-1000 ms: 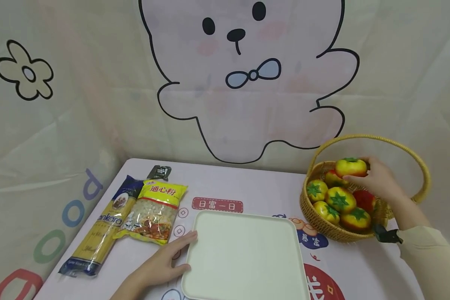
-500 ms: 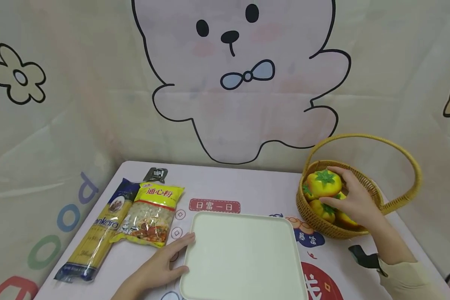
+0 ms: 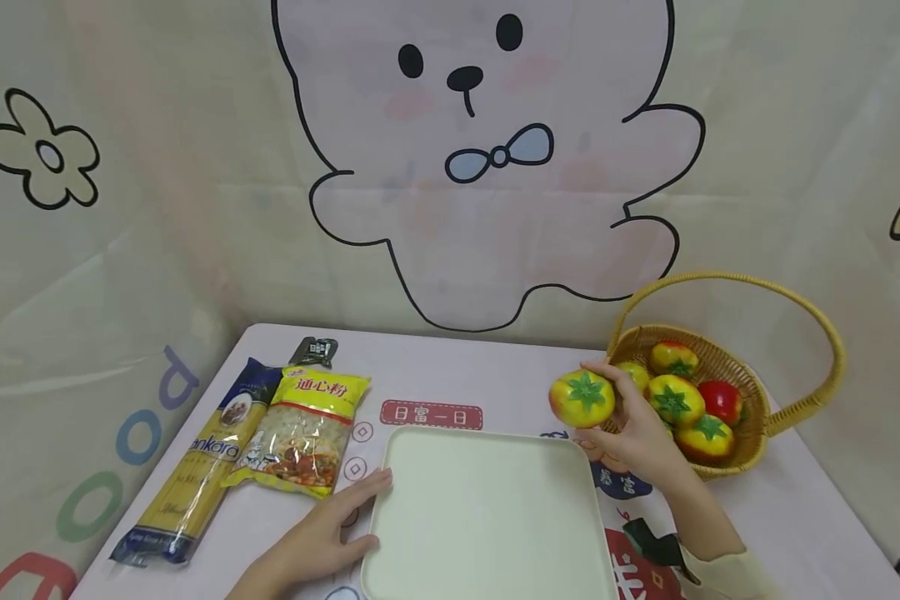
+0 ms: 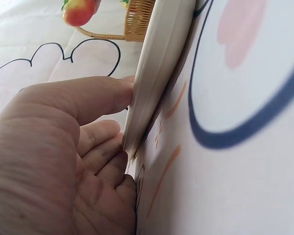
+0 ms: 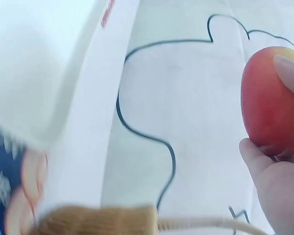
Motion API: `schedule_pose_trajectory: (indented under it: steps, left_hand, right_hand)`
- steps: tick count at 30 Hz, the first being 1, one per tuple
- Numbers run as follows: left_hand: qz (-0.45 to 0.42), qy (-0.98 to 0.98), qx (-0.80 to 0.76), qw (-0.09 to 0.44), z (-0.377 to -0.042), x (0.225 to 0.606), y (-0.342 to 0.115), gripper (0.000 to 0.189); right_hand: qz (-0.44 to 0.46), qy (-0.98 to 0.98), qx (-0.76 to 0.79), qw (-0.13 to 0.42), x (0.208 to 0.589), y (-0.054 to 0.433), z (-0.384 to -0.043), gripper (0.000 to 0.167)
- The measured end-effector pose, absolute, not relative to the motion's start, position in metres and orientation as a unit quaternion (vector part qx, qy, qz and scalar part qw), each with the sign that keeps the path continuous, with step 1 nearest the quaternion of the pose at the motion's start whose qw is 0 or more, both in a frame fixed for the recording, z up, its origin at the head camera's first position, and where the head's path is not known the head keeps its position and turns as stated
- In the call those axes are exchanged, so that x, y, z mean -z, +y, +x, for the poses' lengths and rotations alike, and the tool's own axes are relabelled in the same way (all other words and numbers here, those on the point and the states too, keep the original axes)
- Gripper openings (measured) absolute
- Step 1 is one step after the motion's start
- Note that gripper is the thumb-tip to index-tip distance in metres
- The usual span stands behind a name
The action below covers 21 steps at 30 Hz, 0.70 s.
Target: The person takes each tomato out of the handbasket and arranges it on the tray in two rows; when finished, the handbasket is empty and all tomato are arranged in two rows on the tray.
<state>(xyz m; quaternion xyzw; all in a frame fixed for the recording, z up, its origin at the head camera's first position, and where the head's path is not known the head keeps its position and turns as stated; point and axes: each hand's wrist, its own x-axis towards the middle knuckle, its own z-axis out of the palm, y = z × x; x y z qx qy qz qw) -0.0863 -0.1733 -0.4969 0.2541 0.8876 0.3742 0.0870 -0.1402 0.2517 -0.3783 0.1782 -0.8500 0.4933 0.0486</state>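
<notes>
My right hand (image 3: 640, 435) holds a yellow-and-red fruit with a green star-shaped leafy top (image 3: 582, 398), thumb and fingers around its side. It hangs off the table, just left of the wicker basket (image 3: 722, 364) and beyond the tray's far right corner. In the right wrist view the red underside of the fruit (image 5: 267, 105) shows. My left hand (image 3: 317, 533) rests at the left edge of the cream tray (image 3: 487, 517), fingers extended. The left wrist view shows the thumb (image 4: 103, 95) and fingertips against the tray's side (image 4: 154, 63).
Several similar fruits and a red one (image 3: 720, 402) lie in the basket, under its tall arched handle (image 3: 813, 312). A spaghetti pack (image 3: 198, 475), a macaroni bag (image 3: 303, 433) and a small dark packet (image 3: 314, 351) lie at the left. Printed cloth hangs behind the table.
My right hand has lifted the fruit out of the basket and carried it left, towards the tray. The left hand stays at the tray's edge. The head view has shifted slightly.
</notes>
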Motion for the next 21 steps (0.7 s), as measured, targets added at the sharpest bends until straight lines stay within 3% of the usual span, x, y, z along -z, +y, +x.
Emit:
schedule_pose_trajectory:
  steps: [7,21]
  left_hand:
    - [0.253,0.884,-0.382,0.096,-0.087,0.497,-0.172,0.066]
    - [0.243,0.885,-0.384,0.1,-0.087,0.495,-0.171,0.068]
  right_hand:
    - [0.199,-0.811,-0.55,0.014,0.393,0.227,-0.142,0.076]
    - [0.18,-0.815,-0.536,-0.128,0.426,0.159,-0.152,0.075]
